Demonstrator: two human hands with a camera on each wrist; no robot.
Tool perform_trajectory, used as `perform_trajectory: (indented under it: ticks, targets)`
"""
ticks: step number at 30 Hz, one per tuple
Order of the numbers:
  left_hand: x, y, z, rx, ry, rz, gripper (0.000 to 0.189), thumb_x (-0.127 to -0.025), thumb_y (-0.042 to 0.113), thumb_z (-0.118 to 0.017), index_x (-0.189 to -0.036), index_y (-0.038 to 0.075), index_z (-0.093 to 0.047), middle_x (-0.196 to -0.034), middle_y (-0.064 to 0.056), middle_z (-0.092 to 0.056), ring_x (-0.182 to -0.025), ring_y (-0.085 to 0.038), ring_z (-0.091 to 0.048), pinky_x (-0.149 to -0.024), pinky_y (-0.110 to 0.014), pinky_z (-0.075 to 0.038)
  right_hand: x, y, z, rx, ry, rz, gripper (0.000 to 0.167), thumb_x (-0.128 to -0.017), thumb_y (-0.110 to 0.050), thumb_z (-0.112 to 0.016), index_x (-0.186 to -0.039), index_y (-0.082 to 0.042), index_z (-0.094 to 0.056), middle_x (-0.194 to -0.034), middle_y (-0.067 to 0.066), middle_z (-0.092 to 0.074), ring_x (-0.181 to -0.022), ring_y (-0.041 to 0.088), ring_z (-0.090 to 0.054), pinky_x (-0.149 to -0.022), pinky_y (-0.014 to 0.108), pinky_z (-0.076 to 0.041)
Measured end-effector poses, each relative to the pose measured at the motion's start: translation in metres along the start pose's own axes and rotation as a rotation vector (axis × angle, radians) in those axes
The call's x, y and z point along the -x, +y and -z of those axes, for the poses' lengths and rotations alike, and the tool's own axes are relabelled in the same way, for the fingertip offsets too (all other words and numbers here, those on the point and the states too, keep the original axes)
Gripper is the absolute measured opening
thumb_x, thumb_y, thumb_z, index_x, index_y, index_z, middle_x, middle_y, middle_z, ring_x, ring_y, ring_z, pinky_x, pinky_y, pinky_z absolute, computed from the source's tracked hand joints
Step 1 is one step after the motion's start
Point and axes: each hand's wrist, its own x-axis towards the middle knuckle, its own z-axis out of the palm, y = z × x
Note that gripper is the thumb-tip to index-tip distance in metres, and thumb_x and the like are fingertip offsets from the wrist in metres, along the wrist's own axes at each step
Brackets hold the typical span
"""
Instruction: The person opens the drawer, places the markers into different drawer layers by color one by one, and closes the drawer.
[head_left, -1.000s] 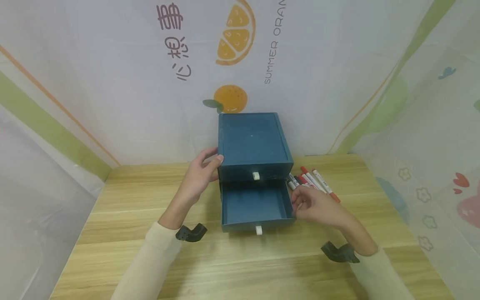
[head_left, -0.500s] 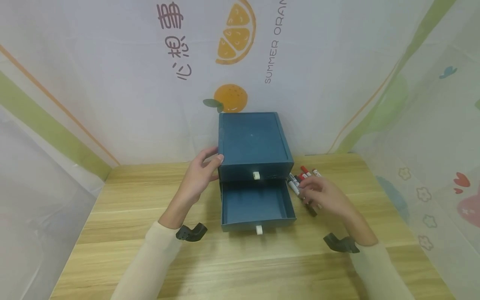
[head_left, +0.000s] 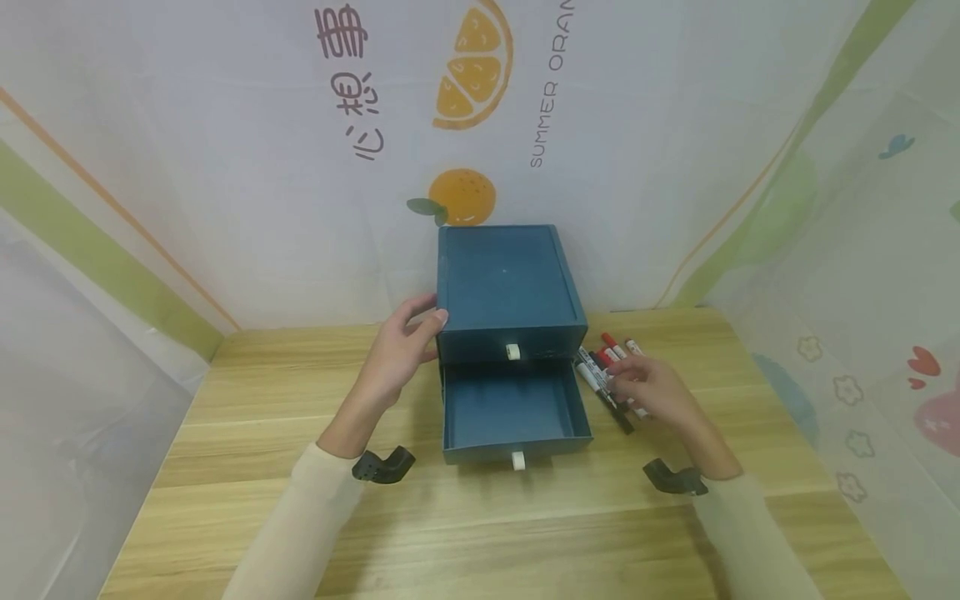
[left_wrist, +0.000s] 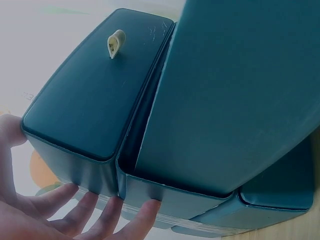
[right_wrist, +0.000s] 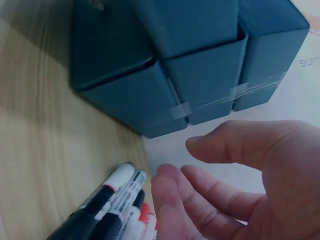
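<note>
A dark blue drawer cabinet (head_left: 510, 275) stands at the back of the table, with three tiers showing in the left wrist view. Its middle drawer (head_left: 480, 454) is pulled out, bare inside. My left hand (head_left: 397, 350) rests on the cabinet's left side, thumb at the top edge and fingers (left_wrist: 107, 215) spread along the side wall. Beside the drawer, my right hand (head_left: 652, 392) hovers by a bunch of whiteboard markers (right_wrist: 122, 195) with black and red parts. Thumb and fingers stand apart around nothing in the right wrist view. In the head view this hand covers part of the markers.
The cabinet stands on a wooden table (head_left: 300, 517), close to a printed white cloth (head_left: 637, 167) behind it. White pull tabs stick out from the upper drawer (head_left: 512, 352) and the middle one. Clear tape (right_wrist: 240, 91) runs along the cabinet's side.
My right hand has left the right wall of the pulled-out drawer and moved right and back to the markers. The left hand and the drawer have stayed put.
</note>
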Motion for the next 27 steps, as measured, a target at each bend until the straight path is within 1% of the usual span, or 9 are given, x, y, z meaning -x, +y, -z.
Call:
perform_trajectory:
  ticks: [3,7,9,11,13,20,24,27]
  targets:
    - [0.0,0.0,0.0,-0.001,0.003,0.003,0.064,-0.115,0.037,-0.059,-0.167,0.006,-0.042,-0.171,-0.015,-0.042,-0.153,-0.039,-0.048,-0.113,-0.061,-0.053,-0.003,0.006,-0.002,0.037,0.016,0.014,0.037,-0.102,-0.012,-0.073,-0.13,0.01,-0.069,-0.109,0.022,-0.077,-0.085,0.03,-0.073,-0.068,0.041,-0.063]
    - [0.0,0.0,0.0,-0.008,0.006,0.006,0.064,-0.115,0.038,-0.059,-0.167,0.006,-0.042,-0.171,-0.014,-0.042,-0.153,-0.038,-0.048,-0.113,-0.06,-0.053,-0.006,0.013,-0.006,0.142,0.053,0.043,0.032,-0.101,-0.014,-0.075,-0.124,0.007,-0.074,-0.109,0.02,-0.077,-0.086,0.027,-0.07,-0.071,0.037,-0.059]
    - [0.0,0.0,-0.001,-0.011,0.006,0.004,0.064,-0.115,0.038,-0.06,-0.167,0.007,-0.042,-0.171,-0.014,-0.042,-0.153,-0.038,-0.048,-0.112,-0.06,-0.053,-0.007,0.016,-0.008,0.202,0.076,0.059,0.029,-0.099,-0.015,-0.076,-0.12,0.005,-0.077,-0.107,0.017,-0.078,-0.086,0.025,-0.07,-0.072,0.036,-0.058]
    - [0.0,-0.001,0.0,-0.011,0.006,0.003,0.064,-0.115,0.038,-0.06,-0.167,0.006,-0.042,-0.171,-0.014,-0.042,-0.153,-0.038,-0.048,-0.112,-0.06,-0.053,-0.008,0.019,-0.011,0.237,0.089,0.073,0.026,-0.098,-0.013,-0.078,-0.117,0.004,-0.079,-0.105,0.016,-0.079,-0.085,0.024,-0.07,-0.073,0.036,-0.057]
    - [-0.001,-0.001,0.0,-0.011,0.004,0.001,0.064,-0.115,0.038,-0.06,-0.167,0.006,-0.042,-0.171,-0.015,-0.042,-0.152,-0.038,-0.048,-0.112,-0.06,-0.053,-0.009,0.022,-0.014,0.262,0.102,0.082,0.024,-0.096,-0.013,-0.079,-0.114,0.004,-0.081,-0.101,0.014,-0.08,-0.084,0.023,-0.071,-0.072,0.035,-0.057]
    - [0.0,-0.001,0.0,-0.007,0.003,-0.001,0.063,-0.115,0.038,-0.059,-0.167,0.006,-0.042,-0.171,-0.015,-0.042,-0.152,-0.039,-0.049,-0.112,-0.06,-0.054,-0.01,0.024,-0.022,0.304,0.14,0.047,0.022,-0.092,-0.013,-0.084,-0.11,0.001,-0.083,-0.095,0.011,-0.08,-0.084,0.026,-0.069,-0.067,0.035,-0.053]
    - [0.0,-0.001,-0.001,-0.006,0.002,-0.002,0.063,-0.115,0.037,-0.059,-0.167,0.006,-0.042,-0.17,-0.016,-0.042,-0.152,-0.039,-0.049,-0.112,-0.06,-0.054,-0.012,0.025,-0.024,0.362,0.154,0.041,0.023,-0.091,-0.014,-0.085,-0.11,0.0,-0.083,-0.094,0.01,-0.08,-0.081,0.025,-0.071,-0.063,0.035,-0.053]
    - [0.0,0.0,-0.001,-0.008,0.003,-0.002,0.063,-0.115,0.037,-0.06,-0.167,0.006,-0.042,-0.17,-0.016,-0.043,-0.152,-0.039,-0.049,-0.111,-0.059,-0.054,-0.012,0.027,-0.026,0.382,0.159,0.045,0.023,-0.089,-0.014,-0.086,-0.108,0.0,-0.083,-0.091,0.009,-0.081,-0.08,0.023,-0.072,-0.062,0.035,-0.054]
